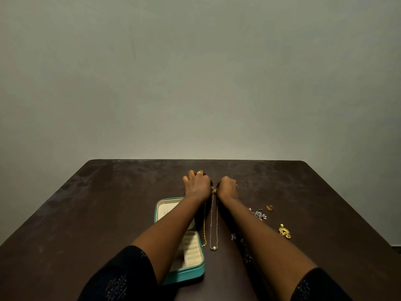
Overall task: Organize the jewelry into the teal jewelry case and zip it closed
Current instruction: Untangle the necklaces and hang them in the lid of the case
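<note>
The teal jewelry case (188,272) lies open on the dark table, cream lining showing, partly under my left forearm. My left hand (198,183) and my right hand (226,186) are close together beyond the case, fingers curled, each pinching the top end of a thin gold necklace (213,222) with a pearl pendant. The necklace hangs down toward me between my arms. A second gold chain (204,231) lies next to the case's right edge.
Right of my right arm lie a gold ring (269,207), a silver floral piece (259,214) and a gold earring (284,231). Small dark jewelry (234,236) sits beside my right forearm. The table (108,203) ends at a grey wall.
</note>
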### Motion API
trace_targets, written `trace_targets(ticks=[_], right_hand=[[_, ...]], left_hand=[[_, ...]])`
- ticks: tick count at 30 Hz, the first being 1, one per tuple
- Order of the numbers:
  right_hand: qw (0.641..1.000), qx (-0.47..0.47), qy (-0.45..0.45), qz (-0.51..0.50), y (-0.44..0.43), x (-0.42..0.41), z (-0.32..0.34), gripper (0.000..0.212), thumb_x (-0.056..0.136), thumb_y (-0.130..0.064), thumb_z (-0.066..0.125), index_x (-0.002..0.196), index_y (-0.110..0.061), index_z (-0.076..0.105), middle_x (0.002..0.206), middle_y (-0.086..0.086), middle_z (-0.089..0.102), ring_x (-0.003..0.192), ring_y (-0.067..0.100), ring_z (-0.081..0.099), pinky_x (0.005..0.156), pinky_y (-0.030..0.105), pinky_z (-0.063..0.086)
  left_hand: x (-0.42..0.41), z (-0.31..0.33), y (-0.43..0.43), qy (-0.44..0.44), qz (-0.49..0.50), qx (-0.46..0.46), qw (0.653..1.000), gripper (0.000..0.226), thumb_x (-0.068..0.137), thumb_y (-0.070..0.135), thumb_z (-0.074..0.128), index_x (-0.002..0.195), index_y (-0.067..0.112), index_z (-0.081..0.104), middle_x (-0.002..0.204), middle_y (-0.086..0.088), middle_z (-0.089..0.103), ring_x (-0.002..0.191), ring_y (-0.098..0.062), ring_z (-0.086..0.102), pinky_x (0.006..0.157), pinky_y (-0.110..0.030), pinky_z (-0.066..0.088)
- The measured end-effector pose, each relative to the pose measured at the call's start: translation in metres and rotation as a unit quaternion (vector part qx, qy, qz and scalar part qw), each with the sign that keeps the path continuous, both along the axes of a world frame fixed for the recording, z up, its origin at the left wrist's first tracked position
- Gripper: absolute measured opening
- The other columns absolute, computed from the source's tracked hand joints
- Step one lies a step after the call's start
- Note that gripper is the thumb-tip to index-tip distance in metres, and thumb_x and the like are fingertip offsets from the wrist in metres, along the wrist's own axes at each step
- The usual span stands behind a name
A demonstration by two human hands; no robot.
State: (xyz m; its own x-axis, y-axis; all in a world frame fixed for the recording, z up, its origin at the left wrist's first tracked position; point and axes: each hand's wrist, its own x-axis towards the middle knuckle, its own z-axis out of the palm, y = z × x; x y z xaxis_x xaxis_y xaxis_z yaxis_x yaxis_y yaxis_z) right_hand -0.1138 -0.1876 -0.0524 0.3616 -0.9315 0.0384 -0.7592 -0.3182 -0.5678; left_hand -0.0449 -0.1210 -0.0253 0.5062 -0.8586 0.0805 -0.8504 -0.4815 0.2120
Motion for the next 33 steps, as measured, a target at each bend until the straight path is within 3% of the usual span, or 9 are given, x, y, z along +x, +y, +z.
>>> trace_targets(ticks=[6,11,14,18,20,24,27,30,33], right_hand=[[0.995,-0.012,0.062,0.080,0.002,-0.003,0.008,0.023,0.089,-0.015,0.053,0.090,0.006,0.062,0.117,0.028,0.059,0.110,0.039,0.057,0.086,0.038,0.047],[0.994,0.049,0.020,0.091,-0.003,-0.008,0.029,0.022,0.090,-0.007,0.048,0.095,0.005,0.066,0.115,0.024,0.064,0.109,0.035,0.058,0.082,0.034,0.045],[0.991,0.070,-0.012,0.113,-0.002,-0.015,0.041,0.031,0.087,-0.001,0.046,0.059,-0.013,0.050,0.094,0.025,0.064,0.084,0.029,0.057,0.061,0.029,0.036],[0.972,0.157,-0.130,0.117,0.007,-0.031,0.055,0.033,0.087,0.006,0.037,0.060,-0.011,0.046,0.065,0.011,0.051,0.059,0.021,0.046,0.052,0.026,0.034],[0.957,0.195,-0.176,0.123,0.014,-0.038,0.062,0.032,0.088,0.007,0.035,0.063,-0.010,0.047,0.065,0.011,0.050,0.060,0.021,0.048,0.056,0.028,0.038],[0.930,0.233,-0.237,0.156,0.030,-0.054,0.080,0.037,0.087,0.012,0.031,0.060,-0.007,0.047,0.061,0.013,0.048,0.055,0.019,0.044,0.055,0.027,0.035],[0.920,0.243,-0.258,0.170,0.045,-0.062,0.099,0.036,0.087,0.011,0.032,0.061,-0.007,0.047,0.060,0.010,0.048,0.054,0.016,0.044,0.057,0.027,0.039],[0.917,0.243,-0.275,0.153,0.059,-0.067,0.116,0.031,0.089,0.005,0.033,0.063,-0.007,0.046,0.060,0.009,0.044,0.052,0.018,0.044,0.057,0.029,0.040],[0.929,0.216,-0.271,0.129,0.070,-0.072,0.131,0.027,0.091,-0.003,0.036,0.066,-0.008,0.044,0.061,0.006,0.040,0.050,0.016,0.035,0.051,0.027,0.034]], left_hand=[[-0.006,-0.004,-0.002,0.030,0.017,0.020,0.999,0.030,0.095,0.029,0.048,0.119,0.021,0.063,0.135,-0.007,0.045,0.123,-0.029,0.031,0.097,-0.040,0.027],[-0.011,0.002,0.003,0.078,0.032,0.016,0.996,0.034,0.092,0.039,0.051,0.121,0.023,0.063,0.134,-0.009,0.047,0.125,-0.030,0.031,0.098,-0.042,0.028],[-0.012,0.008,0.005,0.135,0.059,-0.005,0.989,0.033,0.088,0.045,0.056,0.107,0.020,0.068,0.124,-0.010,0.058,0.125,-0.030,0.036,0.097,-0.041,0.029],[-0.012,0.015,0.017,0.247,0.027,-0.058,0.967,0.025,0.088,0.036,0.059,0.072,0.018,0.064,0.096,-0.011,0.067,0.106,-0.028,0.058,0.096,-0.039,0.038],[-0.014,0.020,0.028,0.355,-0.019,-0.119,0.927,0.019,0.090,0.020,0.056,0.078,0.012,0.068,0.088,-0.014,0.067,0.089,-0.024,0.062,0.083,-0.033,0.046],[-0.030,0.036,0.050,0.585,-0.062,-0.218,0.779,0.028,0.098,0.009,0.038,0.077,0.008,0.056,0.069,-0.003,0.052,0.047,-0.001,0.049,0.049,-0.012,0.042],[-0.038,0.042,0.061,0.692,-0.053,-0.220,0.686,0.035,0.102,0.027,0.032,0.077,0.014,0.053,0.065,0.002,0.044,0.051,-0.007,0.034,0.057,-0.019,0.035],[-0.045,0.050,0.073,0.734,-0.026,-0.180,0.654,0.050,0.100,0.046,0.024,0.074,0.015,0.052,0.055,0.004,0.039,0.047,-0.008,0.028,0.050,-0.019,0.032],[-0.054,0.060,0.081,0.764,-0.012,-0.148,0.628,0.059,0.099,0.052,0.019,0.079,0.009,0.054,0.049,0.003,0.051,0.035,-0.004,0.035,0.035,-0.012,0.026]])
